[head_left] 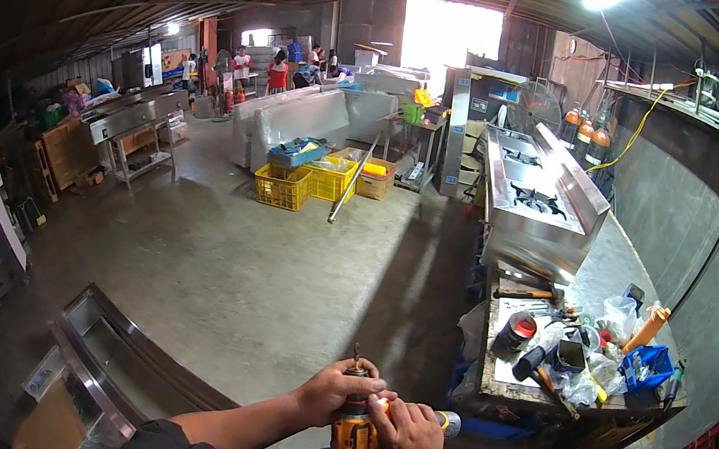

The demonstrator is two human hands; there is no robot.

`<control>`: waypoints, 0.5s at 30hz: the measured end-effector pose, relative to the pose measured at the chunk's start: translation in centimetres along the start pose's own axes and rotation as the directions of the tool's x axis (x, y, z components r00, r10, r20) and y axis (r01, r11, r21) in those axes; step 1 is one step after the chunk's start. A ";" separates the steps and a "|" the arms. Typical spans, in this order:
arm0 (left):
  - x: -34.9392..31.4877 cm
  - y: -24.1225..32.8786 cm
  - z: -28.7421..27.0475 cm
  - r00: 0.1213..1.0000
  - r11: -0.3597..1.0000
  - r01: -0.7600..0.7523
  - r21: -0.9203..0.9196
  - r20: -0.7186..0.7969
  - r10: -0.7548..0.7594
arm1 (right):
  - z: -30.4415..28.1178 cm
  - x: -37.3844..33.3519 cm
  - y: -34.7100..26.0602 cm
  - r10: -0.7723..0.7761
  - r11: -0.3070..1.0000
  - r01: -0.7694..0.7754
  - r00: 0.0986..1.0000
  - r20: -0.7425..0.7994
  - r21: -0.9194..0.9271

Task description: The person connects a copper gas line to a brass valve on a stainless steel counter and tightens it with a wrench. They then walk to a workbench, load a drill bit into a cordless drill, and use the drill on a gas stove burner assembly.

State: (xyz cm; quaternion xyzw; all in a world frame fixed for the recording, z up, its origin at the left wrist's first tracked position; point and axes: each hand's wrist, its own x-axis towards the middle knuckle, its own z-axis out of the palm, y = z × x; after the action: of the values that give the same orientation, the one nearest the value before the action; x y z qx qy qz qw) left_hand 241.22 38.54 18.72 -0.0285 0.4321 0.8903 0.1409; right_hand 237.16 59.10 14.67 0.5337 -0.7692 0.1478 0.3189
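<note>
In front of my chest, an orange-and-black power drill (354, 437) stands with its thin bit pointing up. My left hand (335, 391) is closed around the drill's front end, just below the bit. My right hand (412, 436) is closed beside it, its fingertips close to the left hand's. Under the right hand lies an orange tool with a round silver end (449, 423), which sticks out to the right; its kind is mostly hidden by the fingers. A small bright spot shows between the hands.
To the right stands a cluttered workbench (499, 389) with a hammer (549, 378), a blue bin (647, 367) and a steel gas stove (541, 204). A steel frame (104, 362) lies low at left. Yellow crates (282, 187) sit on the floor ahead; several people work far back.
</note>
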 end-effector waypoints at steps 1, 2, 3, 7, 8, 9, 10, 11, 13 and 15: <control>-1.4 -0.3 -1.2 0.994 0.989 -0.053 0.135 -0.084 0.064 | 0.2 0.5 -1.6 -0.027 0.999 0.027 1.000 0.000 -0.033; -2.9 -0.8 -2.5 0.982 0.955 -0.092 0.281 -0.131 0.133 | 0.3 1.0 -3.2 -0.042 0.997 0.044 0.999 0.030 -0.061; -4.3 -1.2 -3.9 0.979 0.958 -0.084 0.273 -0.157 0.131 | 0.5 1.4 -4.9 -0.051 0.995 0.057 0.996 0.076 -0.077; -9.5 -2.2 -8.0 0.977 0.981 -0.079 0.177 -0.183 0.112 | 1.2 2.7 -10.8 -0.069 0.992 0.079 0.992 0.107 -0.099; -10.6 -2.2 -8.4 0.975 0.986 -0.077 0.151 -0.194 0.106 | 1.4 3.0 -11.8 -0.079 0.993 0.089 0.990 0.120 -0.079; -11.7 -2.2 -8.7 0.973 0.992 -0.100 0.072 -0.201 0.113 | 1.6 3.3 -12.8 -0.084 0.994 0.092 0.988 0.133 -0.058; -12.8 -2.1 -8.9 0.963 0.991 -0.104 0.081 -0.242 0.121 | 1.6 3.5 -13.7 -0.083 0.995 0.090 0.986 0.147 -0.039; -13.9 -1.9 -9.1 0.961 0.991 -0.118 0.070 -0.242 0.131 | 1.8 3.9 -14.5 -0.110 0.993 0.114 0.985 0.132 -0.020; -15.8 -1.7 -9.4 0.956 0.988 -0.150 -0.022 -0.259 0.139 | 1.8 4.4 -15.7 -0.139 0.990 0.144 0.975 0.176 -0.016; -17.2 -1.7 -9.8 0.949 0.982 -0.186 -0.018 -0.262 0.175 | 1.8 4.9 -16.7 -0.146 0.989 0.140 0.971 0.191 0.049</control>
State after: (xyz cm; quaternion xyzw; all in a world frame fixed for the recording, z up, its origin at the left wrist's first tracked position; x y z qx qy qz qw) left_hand 257.49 28.05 14.27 -0.1082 0.4286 0.8970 0.0006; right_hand 250.75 48.06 14.57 0.6051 -0.7535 0.0851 0.2427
